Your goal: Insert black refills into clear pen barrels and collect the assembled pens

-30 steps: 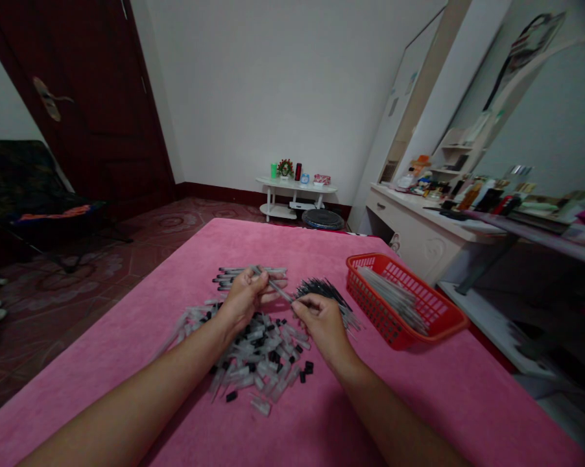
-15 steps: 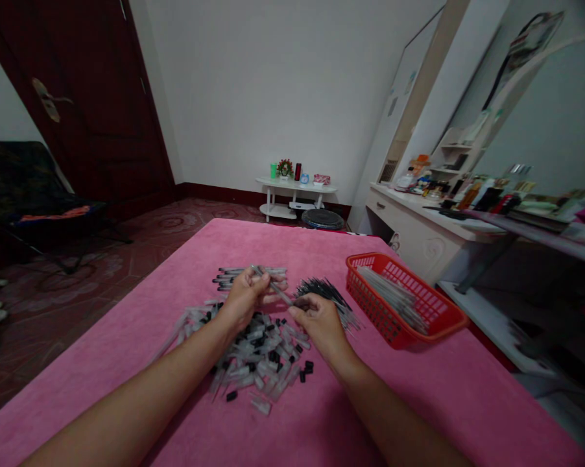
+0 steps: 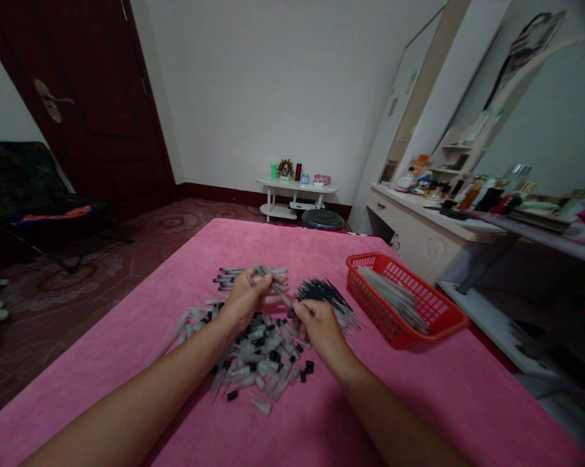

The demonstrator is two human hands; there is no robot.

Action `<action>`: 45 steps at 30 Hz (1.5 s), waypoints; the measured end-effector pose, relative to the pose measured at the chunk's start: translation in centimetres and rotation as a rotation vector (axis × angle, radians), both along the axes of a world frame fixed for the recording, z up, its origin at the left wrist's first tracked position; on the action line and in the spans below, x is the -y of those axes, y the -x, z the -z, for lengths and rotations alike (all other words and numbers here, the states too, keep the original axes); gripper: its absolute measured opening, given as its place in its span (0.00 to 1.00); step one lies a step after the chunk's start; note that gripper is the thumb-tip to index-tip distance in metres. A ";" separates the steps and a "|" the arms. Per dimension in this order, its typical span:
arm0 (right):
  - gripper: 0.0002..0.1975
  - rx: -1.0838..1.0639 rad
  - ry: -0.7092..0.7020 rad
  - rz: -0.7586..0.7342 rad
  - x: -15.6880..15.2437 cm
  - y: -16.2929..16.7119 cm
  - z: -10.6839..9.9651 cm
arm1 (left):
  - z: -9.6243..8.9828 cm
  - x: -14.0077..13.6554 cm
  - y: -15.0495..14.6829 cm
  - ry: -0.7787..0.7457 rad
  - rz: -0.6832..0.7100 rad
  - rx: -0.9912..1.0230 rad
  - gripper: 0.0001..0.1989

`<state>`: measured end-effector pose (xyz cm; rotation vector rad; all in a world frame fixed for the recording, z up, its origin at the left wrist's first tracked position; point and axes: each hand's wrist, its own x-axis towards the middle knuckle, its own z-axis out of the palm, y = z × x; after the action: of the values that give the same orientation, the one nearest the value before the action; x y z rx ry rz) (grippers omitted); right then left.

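My left hand (image 3: 244, 298) is closed around a slim, greyish see-through pen (image 3: 281, 294), which slants down towards the right. At the pen's lower end my right hand (image 3: 320, 326) is pinched shut; its fingertips hide whatever small part may be there. Below both hands spreads a heap of clear pen caps and small black plugs (image 3: 263, 350). Behind my left hand lies a row of pens with black ends (image 3: 227, 279). Several dark-tipped ink refills (image 3: 324, 292) are bunched just beyond my right hand.
A red plastic basket (image 3: 370, 316) holding clear pen barrels (image 3: 394, 298) stands on the pink cloth (image 3: 195, 259) at the right. Beyond it is a white dressing table (image 3: 419, 224) crowded with bottles. A folding chair (image 3: 39, 188) is at the left, a low white stand (image 3: 297, 187) at the back.
My right hand has shifted slightly, its fingers curling lower at the pen's end. My left hand and the pen have hardly moved.
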<state>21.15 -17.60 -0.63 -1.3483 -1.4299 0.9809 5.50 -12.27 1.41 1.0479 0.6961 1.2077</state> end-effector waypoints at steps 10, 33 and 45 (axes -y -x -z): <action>0.15 0.066 -0.039 0.010 0.2 0.1 0.0 | 0.0 -0.1 0.1 0.004 -0.008 0.003 0.17; 0.04 0.458 -0.028 0.058 0.4 -0.7 -0.7 | 0.0 -1.4 1.0 0.030 -0.133 -0.032 0.16; 0.14 0.589 0.006 0.012 1.3 -0.6 -2.5 | -0.3 -1.5 1.3 0.037 -0.161 -0.043 0.16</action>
<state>21.75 -18.88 1.89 -1.7347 -1.8405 0.5958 4.23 -10.74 1.70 1.0044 0.8461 1.3087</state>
